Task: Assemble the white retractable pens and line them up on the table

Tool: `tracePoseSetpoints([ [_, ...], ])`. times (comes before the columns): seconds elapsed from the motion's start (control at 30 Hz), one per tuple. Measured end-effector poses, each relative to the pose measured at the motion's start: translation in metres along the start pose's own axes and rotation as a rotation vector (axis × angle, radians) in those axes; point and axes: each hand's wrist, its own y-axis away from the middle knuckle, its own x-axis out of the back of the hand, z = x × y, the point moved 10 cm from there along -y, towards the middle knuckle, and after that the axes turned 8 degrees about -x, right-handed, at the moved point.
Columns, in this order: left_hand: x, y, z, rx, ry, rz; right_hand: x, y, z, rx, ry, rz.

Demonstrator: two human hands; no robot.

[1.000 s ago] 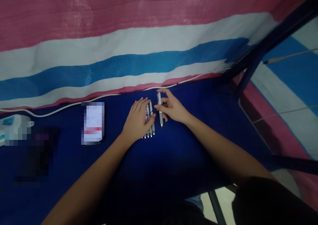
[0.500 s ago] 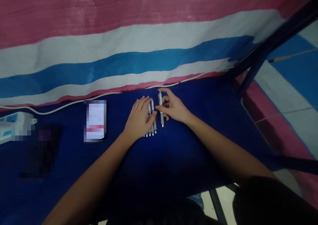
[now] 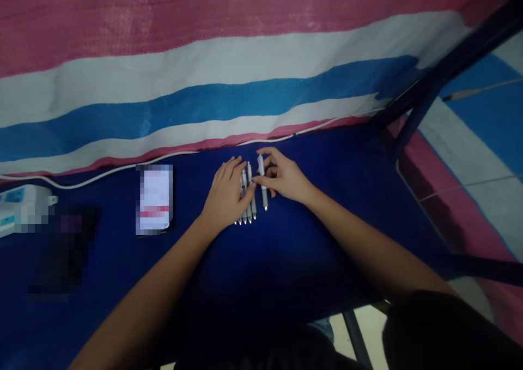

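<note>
Several white-and-grey pens [image 3: 249,191] lie side by side in a row on the dark blue tabletop [image 3: 261,261], their silver tips toward me. My left hand [image 3: 226,192] rests over the left part of this row, fingers along it and thumb across the pens, holding them together; some pens are partly hidden under it. Just to the right, my right hand [image 3: 281,175] pinches a single pen [image 3: 262,167] between thumb and fingers. That pen is nearly parallel to the row, with a small gap between them.
A phone [image 3: 155,198] with a lit, blurred screen lies to the left. Beyond it are a blurred dark object [image 3: 61,255] and a white power strip [image 3: 22,206]. A white cable [image 3: 175,155] runs along the back edge by a striped sheet [image 3: 204,103]. A dark frame post [image 3: 429,92] stands at right.
The single pen in my right hand has shifted slightly left and its upper end has dipped a little. My left hand stays on the row of pens.
</note>
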Motion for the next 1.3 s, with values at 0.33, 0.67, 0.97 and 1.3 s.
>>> tracePoseSetpoints([
  [0.33,0.004,-0.008,0.002,0.04,-0.098,-0.004,0.004,0.02,-0.033,0.269,0.731,0.198],
  [0.67,0.007,-0.01,-0.001,0.131,-0.054,0.067,0.005,0.014,-0.024,0.21,0.654,0.191],
  [0.97,0.011,-0.009,0.0,0.109,-0.095,0.069,-0.001,0.017,-0.026,0.254,0.643,0.21],
  [1.3,0.013,-0.011,-0.01,0.072,-0.04,0.025,-0.012,0.029,-0.048,0.452,0.863,0.237],
])
